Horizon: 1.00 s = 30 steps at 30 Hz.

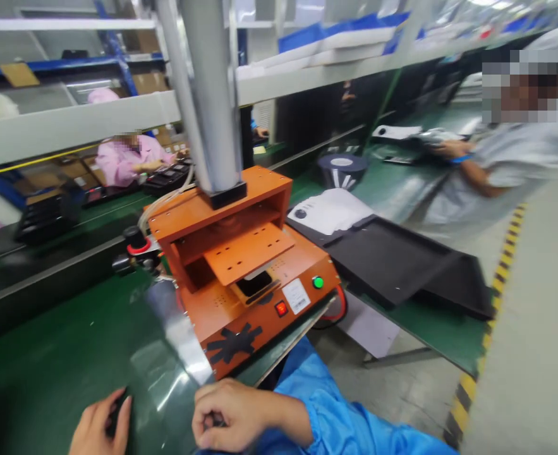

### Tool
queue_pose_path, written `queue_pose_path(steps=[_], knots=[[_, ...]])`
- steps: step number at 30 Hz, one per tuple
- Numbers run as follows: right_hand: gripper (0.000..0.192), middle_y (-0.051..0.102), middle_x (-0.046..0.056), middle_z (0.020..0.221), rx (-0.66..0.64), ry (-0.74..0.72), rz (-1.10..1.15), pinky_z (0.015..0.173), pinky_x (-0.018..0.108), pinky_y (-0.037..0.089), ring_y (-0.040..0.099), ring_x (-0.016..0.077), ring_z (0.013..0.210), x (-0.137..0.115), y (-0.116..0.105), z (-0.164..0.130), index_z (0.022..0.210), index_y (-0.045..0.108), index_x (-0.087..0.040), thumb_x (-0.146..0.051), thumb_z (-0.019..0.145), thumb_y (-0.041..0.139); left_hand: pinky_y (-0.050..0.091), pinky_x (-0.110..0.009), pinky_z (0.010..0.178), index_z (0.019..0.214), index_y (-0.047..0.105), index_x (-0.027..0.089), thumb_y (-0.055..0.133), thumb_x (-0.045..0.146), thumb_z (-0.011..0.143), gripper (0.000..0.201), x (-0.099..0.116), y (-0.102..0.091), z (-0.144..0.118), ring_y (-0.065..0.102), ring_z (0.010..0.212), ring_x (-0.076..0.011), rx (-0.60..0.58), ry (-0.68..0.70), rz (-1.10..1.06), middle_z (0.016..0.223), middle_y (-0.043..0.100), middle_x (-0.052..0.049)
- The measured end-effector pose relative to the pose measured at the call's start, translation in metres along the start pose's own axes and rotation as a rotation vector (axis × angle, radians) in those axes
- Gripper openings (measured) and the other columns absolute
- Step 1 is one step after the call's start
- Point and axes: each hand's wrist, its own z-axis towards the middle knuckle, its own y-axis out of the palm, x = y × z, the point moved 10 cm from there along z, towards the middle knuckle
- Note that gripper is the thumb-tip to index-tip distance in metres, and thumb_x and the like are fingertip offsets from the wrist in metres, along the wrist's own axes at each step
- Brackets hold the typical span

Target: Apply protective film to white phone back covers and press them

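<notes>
At the lower left, my left hand [96, 426] has its thumb and fingers closed round a small black object [117, 412]; its kind does not show. My right hand [234, 414] is curled near the table's front edge, below the orange press machine [260, 278]. Something dark shows inside its bent fingers, too hidden to name. A black flat piece [254, 282] lies in the machine's bed under the orange pressing plate [250, 253]. On the front panel are a lit green button [317, 282], a red switch [281, 308] and black tape strips [235, 343].
A black tray [392, 259] and white sheets [330, 208] lie right of the machine, with a dark tape roll [342, 165] behind. A metal cylinder [207, 95] rises above the press. Co-workers sit across the bench [129, 161] and at the right [497, 151].
</notes>
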Motion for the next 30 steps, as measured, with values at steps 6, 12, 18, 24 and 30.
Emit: queue_pose_path(steps=[6, 12, 18, 24, 30], knots=[[0.031, 0.053, 0.000, 0.083, -0.008, 0.092, 0.053, 0.068, 0.026, 0.039, 0.051, 0.0138, 0.073, -0.015, 0.009, -0.014, 0.083, 0.061, -0.020, -0.044, 0.102, 0.058, 0.061, -0.038, 0.078, 0.105, 0.074, 0.022, 0.056, 0.044, 0.101, 0.029, 0.056, -0.016, -0.019, 0.072, 0.083, -0.0239, 0.011, 0.077, 0.038, 0.092, 0.073, -0.007], [0.045, 0.051, 0.002, 0.083, -0.146, 0.179, 0.061, 0.067, 0.028, 0.037, 0.049, 0.0159, 0.074, -0.004, 0.021, -0.022, 0.082, 0.054, -0.021, -0.056, 0.109, 0.047, 0.060, -0.037, 0.090, 0.112, 0.073, 0.022, 0.058, 0.032, 0.102, 0.021, 0.046, -0.011, -0.036, 0.071, 0.095, -0.0217, -0.001, 0.001, 0.105, 0.100, 0.072, -0.007], [0.040, 0.052, 0.002, 0.085, -0.128, 0.166, 0.062, 0.068, 0.028, 0.038, 0.049, 0.0154, 0.075, -0.008, 0.018, -0.020, 0.083, 0.056, -0.021, -0.051, 0.109, 0.050, 0.059, -0.036, 0.085, 0.111, 0.074, 0.023, 0.060, 0.035, 0.102, 0.021, 0.049, -0.016, -0.035, 0.071, 0.091, -0.0213, 0.025, 0.019, 0.045, 0.097, 0.072, -0.006], [0.011, 0.055, -0.001, 0.081, -0.006, 0.034, 0.072, 0.068, 0.023, 0.040, 0.052, 0.0117, 0.072, -0.015, 0.009, -0.009, 0.084, 0.065, -0.020, -0.025, 0.093, 0.063, 0.052, -0.028, 0.065, 0.095, 0.074, 0.020, 0.056, 0.036, 0.105, 0.026, 0.084, -0.052, -0.021, 0.063, 0.070, -0.0163, 0.158, 0.093, -0.096, 0.083, 0.070, -0.004], [0.005, 0.057, -0.003, 0.081, 0.016, -0.021, 0.057, 0.068, 0.022, 0.043, 0.054, 0.0107, 0.072, -0.012, 0.002, -0.001, 0.086, 0.070, -0.019, -0.015, 0.083, 0.069, 0.056, -0.027, 0.075, 0.108, 0.078, 0.022, 0.071, 0.041, 0.096, 0.024, 0.203, -0.039, 0.022, 0.069, 0.084, -0.0168, -0.208, 0.138, -0.546, 0.097, 0.074, -0.006]])
